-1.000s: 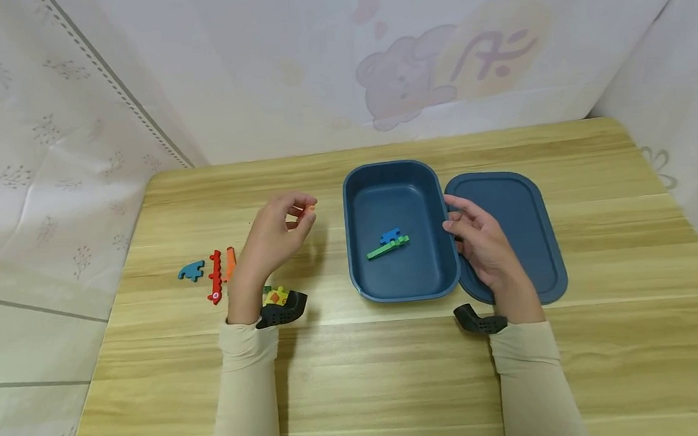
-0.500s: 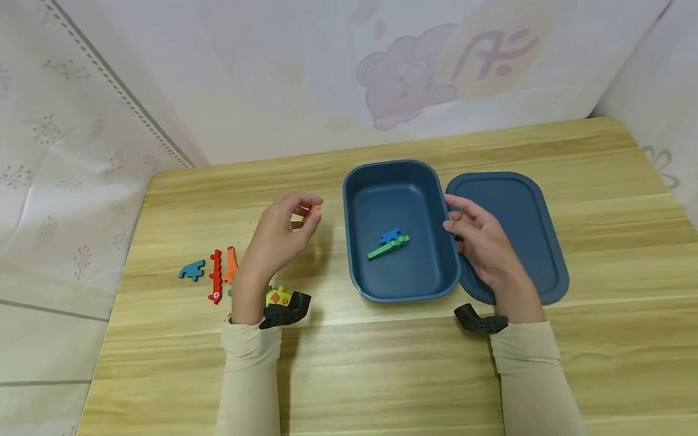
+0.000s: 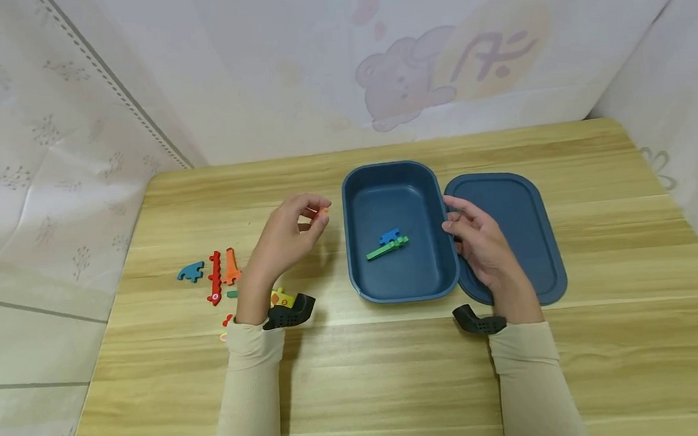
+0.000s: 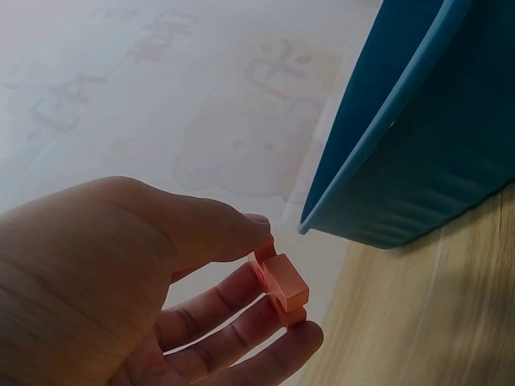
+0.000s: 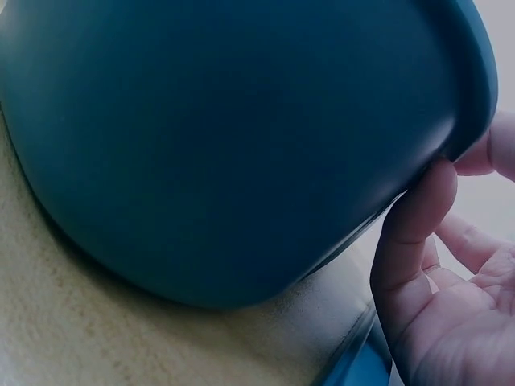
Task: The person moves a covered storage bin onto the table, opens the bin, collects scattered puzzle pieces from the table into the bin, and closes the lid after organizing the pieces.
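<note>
Orange block (image 4: 281, 283), small and notched, is pinched between the thumb and curled fingertips of the left hand (image 3: 283, 239), held above the table (image 3: 396, 377) just left of the blue tub (image 3: 361, 271). In the left wrist view the block sits at the fingertips with the tub's outer wall (image 4: 426, 161) close beside it, not touching.

Nearest the person: two cream sleeves and a black wrist mount on each forearm. Beside the left wrist a yellow piece (image 3: 278, 296) lies partly hidden by the mount.

Right hand (image 3: 478, 246) rests against the tub's right rim; thumb and a fingertip touch the wall's edge, as the right wrist view shows (image 5: 418, 217). The other fingers are loosely curled, palm open toward the tub. Whether the grip is firm cannot be told.

Left of the left hand, on the table: a red long piece (image 3: 215, 277), an orange piece (image 3: 231, 267) touching or just beside it, and a blue piece (image 3: 191, 272) a little farther left.

Inside the tub: a green bar (image 3: 386, 247) with a blue piece (image 3: 390, 235) lying against it, near the floor's middle.

Right of the tub, its flat blue lid (image 3: 519, 219) lies on the table, partly under the right hand.

Beyond the table: pale patterned cloth walls.
</note>
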`<state>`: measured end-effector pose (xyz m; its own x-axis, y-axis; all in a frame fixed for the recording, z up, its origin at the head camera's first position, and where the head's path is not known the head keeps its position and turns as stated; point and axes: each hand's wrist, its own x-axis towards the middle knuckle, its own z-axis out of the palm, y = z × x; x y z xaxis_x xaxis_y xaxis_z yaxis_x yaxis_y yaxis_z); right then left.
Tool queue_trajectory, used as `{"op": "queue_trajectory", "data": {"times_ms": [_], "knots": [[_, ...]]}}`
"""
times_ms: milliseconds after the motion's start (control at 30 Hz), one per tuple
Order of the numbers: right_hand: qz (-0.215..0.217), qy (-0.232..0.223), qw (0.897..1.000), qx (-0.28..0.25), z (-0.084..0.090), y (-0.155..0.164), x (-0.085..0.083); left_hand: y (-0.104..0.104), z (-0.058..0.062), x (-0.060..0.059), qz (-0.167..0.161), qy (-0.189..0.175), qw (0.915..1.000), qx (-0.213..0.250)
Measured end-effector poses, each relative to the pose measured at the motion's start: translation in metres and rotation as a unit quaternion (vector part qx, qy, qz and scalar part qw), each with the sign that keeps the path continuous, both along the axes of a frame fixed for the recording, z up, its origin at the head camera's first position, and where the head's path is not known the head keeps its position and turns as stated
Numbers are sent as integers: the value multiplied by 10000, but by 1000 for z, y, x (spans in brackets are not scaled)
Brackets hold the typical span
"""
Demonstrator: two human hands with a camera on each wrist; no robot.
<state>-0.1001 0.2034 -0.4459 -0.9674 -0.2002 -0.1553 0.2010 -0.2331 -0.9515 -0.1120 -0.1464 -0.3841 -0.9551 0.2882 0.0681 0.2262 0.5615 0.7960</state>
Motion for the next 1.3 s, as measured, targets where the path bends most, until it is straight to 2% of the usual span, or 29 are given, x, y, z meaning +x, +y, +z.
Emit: {"op": "queue_trajectory", "data": {"times_ms": [1300], "knots": [[17, 18, 10000, 40, 0, -2, 0, 2, 1, 1, -16, 38, 9999, 121]]}}
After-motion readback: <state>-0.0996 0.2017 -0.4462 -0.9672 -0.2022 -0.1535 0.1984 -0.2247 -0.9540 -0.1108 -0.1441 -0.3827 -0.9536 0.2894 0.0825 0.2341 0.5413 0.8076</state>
